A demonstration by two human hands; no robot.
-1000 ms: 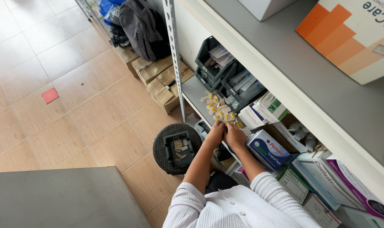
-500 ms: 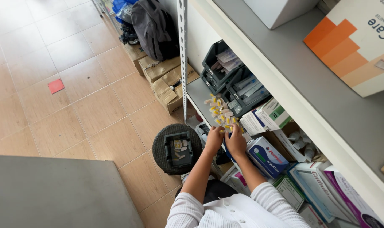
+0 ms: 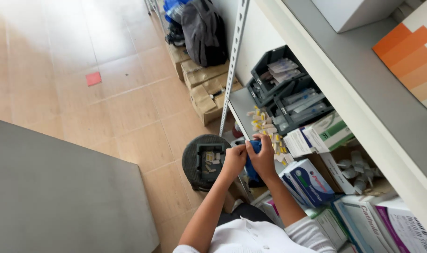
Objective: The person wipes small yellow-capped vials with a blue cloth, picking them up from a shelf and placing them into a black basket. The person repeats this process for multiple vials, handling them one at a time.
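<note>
My left hand [image 3: 234,160] and my right hand [image 3: 263,157] are held close together at the front edge of a grey shelf [image 3: 241,104]. Both close on a small blue thing [image 3: 254,146] between them; what it is cannot be made out. Just beyond my fingers lies a cluster of small white and yellow packets [image 3: 265,126] on the shelf. Below my left hand stands a round dark stool [image 3: 190,161] carrying a small dark tray of little pieces [image 3: 209,159].
Dark bins [image 3: 288,93] with clear packets sit further along the shelf, boxes [image 3: 312,180] beside my right arm. A slotted metal upright [image 3: 232,61] rises at the shelf's corner. Cardboard boxes [image 3: 206,91] and a dark backpack [image 3: 204,33] stand on the tiled floor. A grey tabletop [image 3: 58,197] lies at left.
My hands have drawn back slightly from the yellow and white packets toward my body, and the blue thing now shows between them. The view has shifted a little.
</note>
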